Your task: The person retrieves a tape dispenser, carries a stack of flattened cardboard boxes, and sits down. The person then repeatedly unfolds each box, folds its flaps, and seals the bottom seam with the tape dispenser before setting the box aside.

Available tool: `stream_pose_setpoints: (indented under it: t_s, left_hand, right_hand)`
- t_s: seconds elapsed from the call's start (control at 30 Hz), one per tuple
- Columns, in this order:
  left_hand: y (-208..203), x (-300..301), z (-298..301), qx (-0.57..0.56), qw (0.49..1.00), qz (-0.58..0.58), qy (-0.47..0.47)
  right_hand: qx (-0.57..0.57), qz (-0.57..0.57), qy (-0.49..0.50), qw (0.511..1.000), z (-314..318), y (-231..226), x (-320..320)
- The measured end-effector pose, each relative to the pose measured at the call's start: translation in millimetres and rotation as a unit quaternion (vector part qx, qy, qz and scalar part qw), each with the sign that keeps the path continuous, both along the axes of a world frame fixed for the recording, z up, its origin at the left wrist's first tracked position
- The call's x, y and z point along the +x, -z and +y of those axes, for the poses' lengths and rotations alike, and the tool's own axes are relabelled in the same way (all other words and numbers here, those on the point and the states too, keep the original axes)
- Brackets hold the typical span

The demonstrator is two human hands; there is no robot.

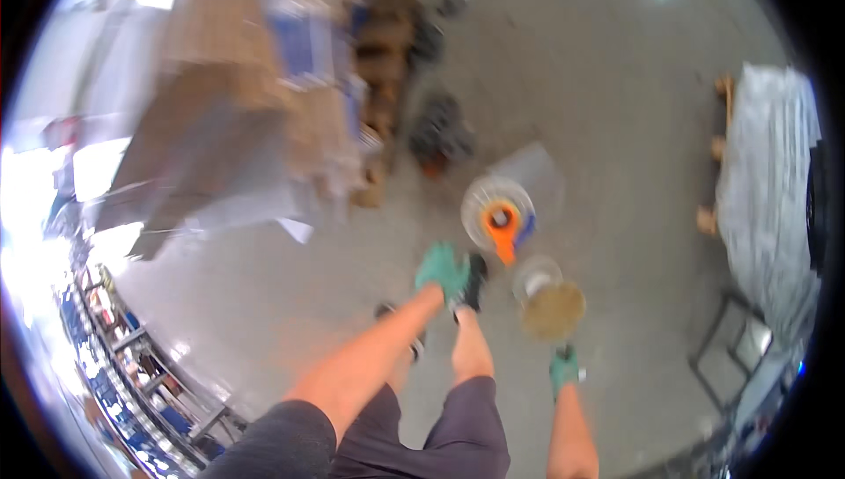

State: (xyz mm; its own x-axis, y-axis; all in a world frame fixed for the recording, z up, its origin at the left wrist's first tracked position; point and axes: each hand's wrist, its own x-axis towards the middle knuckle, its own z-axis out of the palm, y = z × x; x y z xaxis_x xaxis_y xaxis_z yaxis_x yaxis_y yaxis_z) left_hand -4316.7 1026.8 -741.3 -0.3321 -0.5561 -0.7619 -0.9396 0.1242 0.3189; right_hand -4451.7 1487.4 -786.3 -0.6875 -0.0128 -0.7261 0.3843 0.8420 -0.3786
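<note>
My left hand (443,271), in a green glove, hangs above my dark shoe (473,284). Its blurred fingers look apart, and I make out nothing in them. To the right and lower is my right hand (564,368), also green-gloved, close to a round tan disc (553,312). Blur hides its fingers, so I cannot tell whether it touches the disc. Partly under the disc sits a pale round item (535,277). Ahead of my left hand stands a clear, round-topped container or roll (476,215), with a bright orange handled piece (502,231) on top and something blue at its side.
Cardboard boxes (220,30) on a wooden pallet (383,65) fill the far left. Dark grey items (440,131) lie on the floor beside them. At right is a plastic-wrapped stack (766,162), with a dark metal frame (726,351) nearer me. Shelving (154,373) runs along the lower left.
</note>
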Motion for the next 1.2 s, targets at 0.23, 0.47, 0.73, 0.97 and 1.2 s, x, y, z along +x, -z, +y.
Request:
stream_pose_setpoints:
  t_s: [0.23,0.47,0.73,0.97,1.2]
  left_hand:
    - [-228,234,-19,-0.075,0.980,0.043,-0.181]
    - [-366,376,-174,-0.481,0.778,0.139,-0.379]
    - [-338,537,-439,-0.337,0.793,0.147,-0.486]
    - [-358,518,-445,-0.084,0.869,0.191,-0.449]
    - [-407,534,-267,-0.019,0.836,0.220,-0.502]
  right_hand:
    - [-0.070,-0.268,-0.026,0.961,-213,-150,9]
    - [-0.396,-0.196,-0.230,0.867,-542,-319,-35]
    - [-0.321,-0.090,-0.395,0.856,-782,-384,44]
    - [-0.308,-0.236,-0.267,0.882,-764,-411,45]
    - [-0.319,-0.320,-0.302,0.840,-646,-456,59]
